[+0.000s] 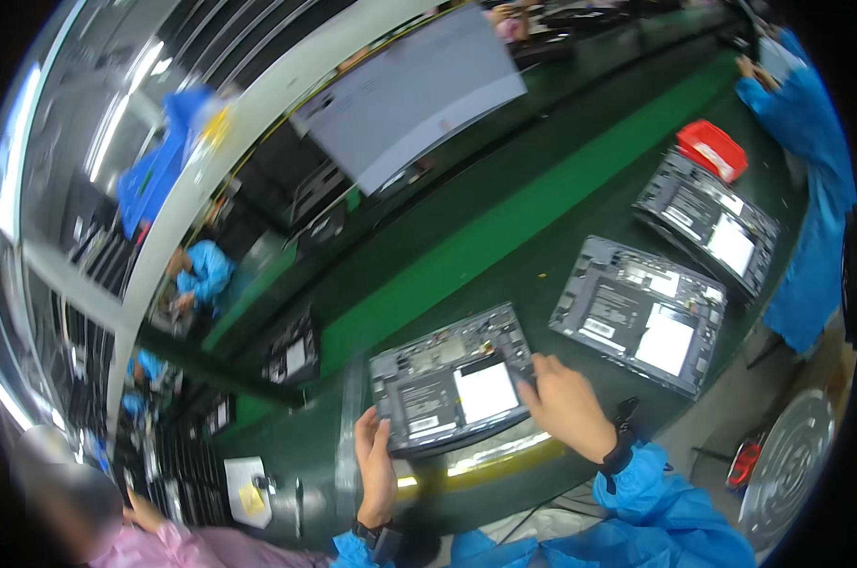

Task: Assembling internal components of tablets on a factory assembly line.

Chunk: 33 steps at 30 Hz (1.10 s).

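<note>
An opened tablet-like device [452,383], flat and dark grey, lies in front of me on the dark green bench. Its bare inside shows a black battery, circuit boards along the far side and a bright white rectangle. My left hand [375,469] grips its near left corner, thumb and fingers at the edge. On the opposite side, my right hand [568,407] has its fingers closed at the right edge. The undersides of both hands' fingers are hidden. Dark bands circle both wrists, over blue sleeves.
Two similar opened devices, one nearer [627,317] and one farther [707,227], lie to the right, beside a red tray [712,150]. A blue-sleeved person [807,189] stands far right, a pink-sleeved person [192,544] lower left. A green strip [485,246] runs along the bench; a round stool [793,473] stands lower right.
</note>
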Motion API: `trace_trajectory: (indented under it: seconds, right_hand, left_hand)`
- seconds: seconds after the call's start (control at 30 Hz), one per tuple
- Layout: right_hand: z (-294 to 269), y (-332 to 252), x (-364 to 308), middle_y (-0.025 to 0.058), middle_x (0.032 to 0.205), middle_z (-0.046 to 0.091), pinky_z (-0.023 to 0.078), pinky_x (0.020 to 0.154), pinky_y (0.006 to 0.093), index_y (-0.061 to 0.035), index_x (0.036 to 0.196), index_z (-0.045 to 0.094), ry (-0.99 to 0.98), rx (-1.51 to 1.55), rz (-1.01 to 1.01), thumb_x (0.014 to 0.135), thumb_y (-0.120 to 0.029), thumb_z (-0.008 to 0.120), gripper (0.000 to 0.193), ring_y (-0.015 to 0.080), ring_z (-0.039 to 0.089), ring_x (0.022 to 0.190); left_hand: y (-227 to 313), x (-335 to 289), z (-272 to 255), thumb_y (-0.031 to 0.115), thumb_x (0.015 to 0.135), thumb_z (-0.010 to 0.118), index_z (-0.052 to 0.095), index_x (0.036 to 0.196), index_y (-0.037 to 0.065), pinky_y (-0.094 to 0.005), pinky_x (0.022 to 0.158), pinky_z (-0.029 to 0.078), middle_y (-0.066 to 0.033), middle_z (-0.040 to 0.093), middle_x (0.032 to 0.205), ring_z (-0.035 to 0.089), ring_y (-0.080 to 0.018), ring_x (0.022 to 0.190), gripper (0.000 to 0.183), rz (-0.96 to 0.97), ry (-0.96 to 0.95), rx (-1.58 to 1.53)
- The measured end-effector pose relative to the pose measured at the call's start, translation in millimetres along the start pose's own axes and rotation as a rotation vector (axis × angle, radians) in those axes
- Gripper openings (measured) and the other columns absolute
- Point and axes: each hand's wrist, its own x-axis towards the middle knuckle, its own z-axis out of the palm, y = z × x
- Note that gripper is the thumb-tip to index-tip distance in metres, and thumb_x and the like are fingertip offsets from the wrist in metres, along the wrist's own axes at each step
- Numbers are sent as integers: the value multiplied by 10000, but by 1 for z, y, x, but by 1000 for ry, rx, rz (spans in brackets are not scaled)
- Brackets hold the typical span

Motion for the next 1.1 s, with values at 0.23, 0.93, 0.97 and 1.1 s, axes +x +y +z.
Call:
trace_trajectory:
  seconds: [0.23,0.93,0.97,1.1]
  right_hand:
    - [-25,-7,-15,170,1059,663,566,661,500,14,1322,602,139,96,-97,990,-207,662,404,410,692,757]
    - [-113,129,-80,251,1068,666,529,850,449,100,1228,656,658,-42,349,948,-243,728,449,411,672,960]
    - [-111,126,-68,253,1059,664,525,852,453,96,1247,654,586,-82,326,944,-249,733,466,411,665,955]
    - [-95,107,-21,267,1083,664,526,890,459,78,1303,648,310,-68,166,945,-257,732,497,427,662,984]
  left_hand:
    - [28,135,32,88,1076,596,610,1387,-57,-318,952,561,-131,708,1239,688,-174,1063,343,247,26,-263]
    - [57,125,283,371,1043,626,587,1439,-23,-404,961,533,-154,652,1356,667,-252,1144,560,49,-1063,274]
    - [64,123,277,384,1028,625,585,1443,-28,-404,979,515,-163,645,1363,648,-254,1169,586,22,-1032,276]
    - [11,154,207,400,978,620,588,1426,-52,-401,1052,456,-210,556,1399,540,-284,1266,637,15,-713,344]
